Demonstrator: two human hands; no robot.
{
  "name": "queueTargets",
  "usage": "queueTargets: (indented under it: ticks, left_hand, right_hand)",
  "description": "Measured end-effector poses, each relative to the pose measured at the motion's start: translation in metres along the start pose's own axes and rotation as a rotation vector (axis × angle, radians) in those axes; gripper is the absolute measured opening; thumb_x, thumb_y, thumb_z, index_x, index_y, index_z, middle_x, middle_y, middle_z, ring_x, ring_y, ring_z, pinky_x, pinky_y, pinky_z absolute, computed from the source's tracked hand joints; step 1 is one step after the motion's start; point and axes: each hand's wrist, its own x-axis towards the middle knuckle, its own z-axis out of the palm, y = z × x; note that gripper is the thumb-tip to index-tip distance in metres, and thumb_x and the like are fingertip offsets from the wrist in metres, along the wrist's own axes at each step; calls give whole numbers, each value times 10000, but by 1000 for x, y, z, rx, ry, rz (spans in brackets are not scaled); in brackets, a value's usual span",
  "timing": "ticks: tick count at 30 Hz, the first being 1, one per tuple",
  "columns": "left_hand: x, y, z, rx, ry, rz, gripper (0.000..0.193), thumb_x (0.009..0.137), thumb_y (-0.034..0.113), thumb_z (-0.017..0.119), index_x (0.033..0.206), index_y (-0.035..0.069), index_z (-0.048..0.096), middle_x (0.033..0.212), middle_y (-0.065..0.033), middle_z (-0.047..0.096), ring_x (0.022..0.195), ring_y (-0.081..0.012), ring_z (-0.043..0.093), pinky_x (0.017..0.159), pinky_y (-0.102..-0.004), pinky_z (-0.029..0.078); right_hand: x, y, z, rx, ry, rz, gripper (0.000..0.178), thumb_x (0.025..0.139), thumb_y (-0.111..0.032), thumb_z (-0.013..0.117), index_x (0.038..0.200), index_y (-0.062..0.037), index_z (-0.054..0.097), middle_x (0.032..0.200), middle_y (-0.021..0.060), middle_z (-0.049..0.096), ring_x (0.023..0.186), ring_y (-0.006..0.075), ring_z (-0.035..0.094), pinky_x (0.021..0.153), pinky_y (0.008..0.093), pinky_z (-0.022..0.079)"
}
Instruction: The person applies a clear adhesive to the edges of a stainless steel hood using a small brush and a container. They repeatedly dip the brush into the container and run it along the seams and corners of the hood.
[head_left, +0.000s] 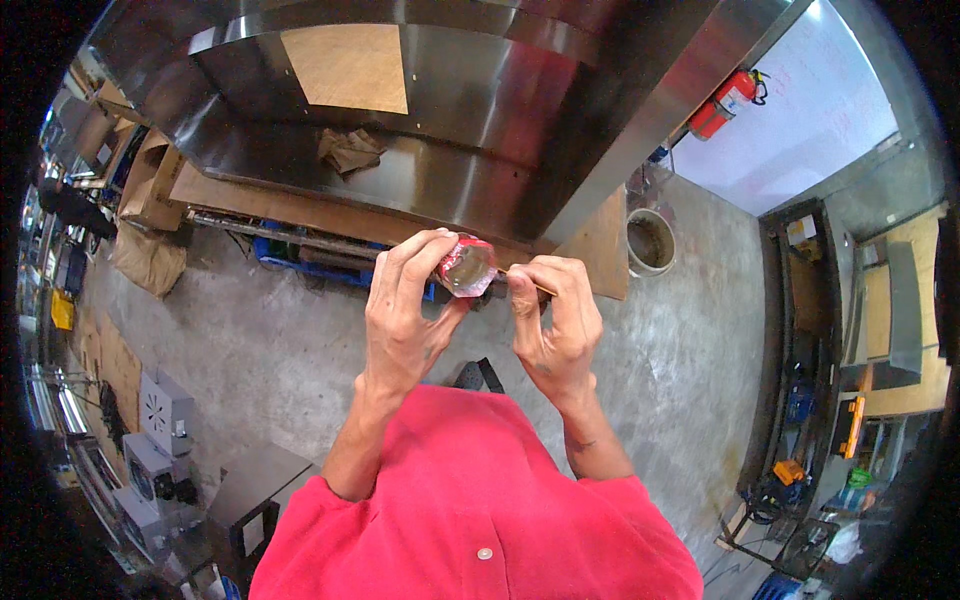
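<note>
Raised in front of my chest, my left hand (402,300) is closed around a small red container (468,268) with a pale, shiny, roundish opening. Whether it is a cut can or a cup I cannot make out. My right hand (556,325) pinches a thin, tan stick (545,289) between thumb and fingers, just right of the container. The stick's tip end is close to the container's rim; the fingers partly hide it, so contact is unclear.
Ahead stands a large stainless-steel hood-like structure (450,180) with a crumpled brown paper (350,150) in it. A bucket (651,242) is on the concrete floor at right, below a red fire extinguisher (722,105). Grey metal boxes (160,415) line the left; a shelf rack (805,300) the right.
</note>
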Motion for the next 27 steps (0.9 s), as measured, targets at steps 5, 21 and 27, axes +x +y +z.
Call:
queueTargets:
  ticks: [5,21,27]
  left_hand:
    - [-1,-1,4,24,-17,10,723,705,-53,903,1367,69,640,1355,-146,690,1238,-342,663,1035,-432,564]
    - [-40,-55,26,-58,-260,-381,637,798,64,916,1369,43,632,1235,-115,696,991,-224,676,820,-349,556]
    - [-34,-129,56,-130,-423,-540,624,853,164,910,1384,20,614,1250,-125,705,1027,-220,676,898,-354,555]
  right_hand:
    - [-4,-4,0,23,-22,93,155,933,-24,807,1047,-3,704,949,159,712,860,350,698,739,418,568]
    - [-76,29,22,264,369,560,150,1142,-151,555,1129,-9,507,1042,135,635,728,84,567,650,236,525]
    - [-151,104,73,-276,511,736,145,1155,-151,536,1108,-14,529,909,85,639,698,115,606,656,265,516]
